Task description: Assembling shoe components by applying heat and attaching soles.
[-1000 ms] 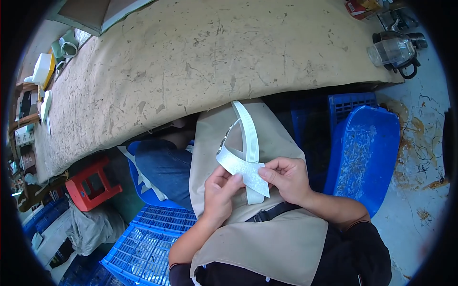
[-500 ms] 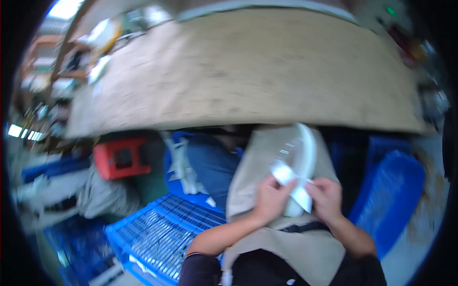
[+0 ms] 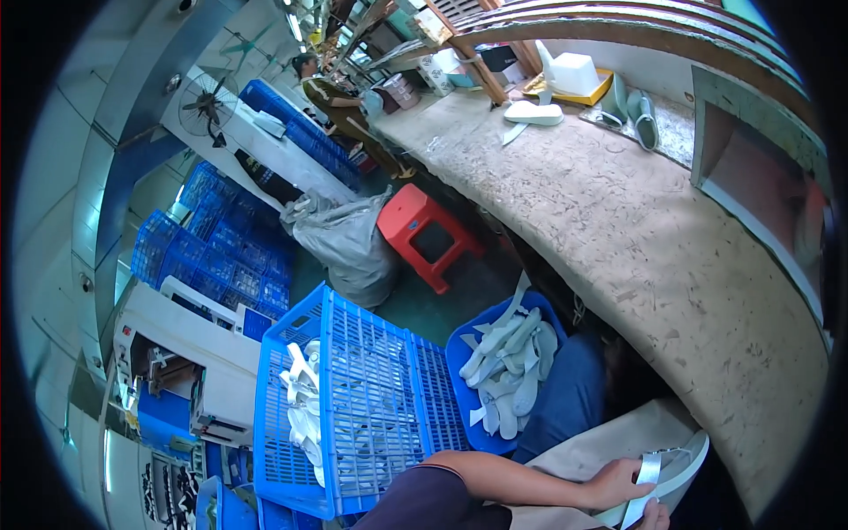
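At the lower right, over the beige apron [image 3: 609, 437] on my lap, is a white sandal: a pale sole [image 3: 696, 461] with a flat white strap [image 3: 649, 470]. My left hand [image 3: 617, 484] is closed, with its fingers pinching the strap. My right hand [image 3: 654, 516] is mostly cut off by the lower edge; its fingertips press on the strap's lower end. To the left of my knee stands a blue tub [image 3: 461, 408] heaped with pale sandal soles [image 3: 512, 358].
A blue crate [image 3: 371, 389] holding white strapped pieces [image 3: 305, 415] stands left of the tub. Beyond are a red stool [image 3: 408, 210] and a grey sack [image 3: 344, 243]. The worn workbench [image 3: 618, 221] carries a white sole [image 3: 533, 113] and a yellow tray [image 3: 605, 88]. A person [image 3: 331, 97] stands far off.
My view has swung to the left, so the crate, tub and stool show in full. The sandal and both hands now sit lower right, with both hands still on the strap.
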Motion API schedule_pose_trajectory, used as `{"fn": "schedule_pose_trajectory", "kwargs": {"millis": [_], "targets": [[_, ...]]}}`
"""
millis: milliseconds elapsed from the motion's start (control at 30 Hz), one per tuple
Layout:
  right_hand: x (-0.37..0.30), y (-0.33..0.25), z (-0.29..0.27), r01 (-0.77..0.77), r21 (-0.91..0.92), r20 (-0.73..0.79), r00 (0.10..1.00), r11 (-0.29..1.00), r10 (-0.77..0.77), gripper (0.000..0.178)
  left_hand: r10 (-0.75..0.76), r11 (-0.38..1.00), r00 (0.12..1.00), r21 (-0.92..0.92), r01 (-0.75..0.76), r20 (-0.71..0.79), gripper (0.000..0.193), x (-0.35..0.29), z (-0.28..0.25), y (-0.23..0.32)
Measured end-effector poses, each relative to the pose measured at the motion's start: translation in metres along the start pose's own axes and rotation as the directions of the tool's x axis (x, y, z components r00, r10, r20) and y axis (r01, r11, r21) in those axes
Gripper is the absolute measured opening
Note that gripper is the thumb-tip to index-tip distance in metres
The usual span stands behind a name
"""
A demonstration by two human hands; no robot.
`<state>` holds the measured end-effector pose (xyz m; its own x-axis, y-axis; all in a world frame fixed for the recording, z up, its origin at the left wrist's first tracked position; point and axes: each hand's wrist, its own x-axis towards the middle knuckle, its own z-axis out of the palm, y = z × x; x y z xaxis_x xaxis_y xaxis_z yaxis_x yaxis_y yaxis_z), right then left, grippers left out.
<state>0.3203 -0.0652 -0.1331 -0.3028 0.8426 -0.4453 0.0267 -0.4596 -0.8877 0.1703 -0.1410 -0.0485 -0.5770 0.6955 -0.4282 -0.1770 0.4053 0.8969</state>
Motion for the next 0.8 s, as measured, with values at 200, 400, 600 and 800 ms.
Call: {"fn": "schedule_pose_trajectory", "kwargs": {"millis": [200,400,600,800], "targets": [[-0.022,-0.08,0.028,-0.152,-0.204,0.134,0.974,0.967,0.182,0.016,-0.232,0.973,0.961,0.037,0.229,0.148,0.03,-0.006,-0.036,0.009],[-0.021,-0.104,0.031,-0.316,-0.16,0.332,0.875,0.935,0.353,0.018,-0.24,0.93,0.943,-0.225,0.291,0.231,0.025,-0.003,-0.043,0.005],[-0.038,-0.102,0.017,-0.271,-0.193,0.394,0.859,0.943,0.328,0.017,-0.127,0.975,0.966,-0.149,0.163,0.225,0.017,-0.016,-0.031,0.002],[-0.039,-0.1,0.01,-0.151,-0.43,0.413,0.844,0.89,0.342,0.019,-0.132,0.977,0.962,-0.131,0.167,0.238,0.015,-0.016,-0.029,0.0]]}}
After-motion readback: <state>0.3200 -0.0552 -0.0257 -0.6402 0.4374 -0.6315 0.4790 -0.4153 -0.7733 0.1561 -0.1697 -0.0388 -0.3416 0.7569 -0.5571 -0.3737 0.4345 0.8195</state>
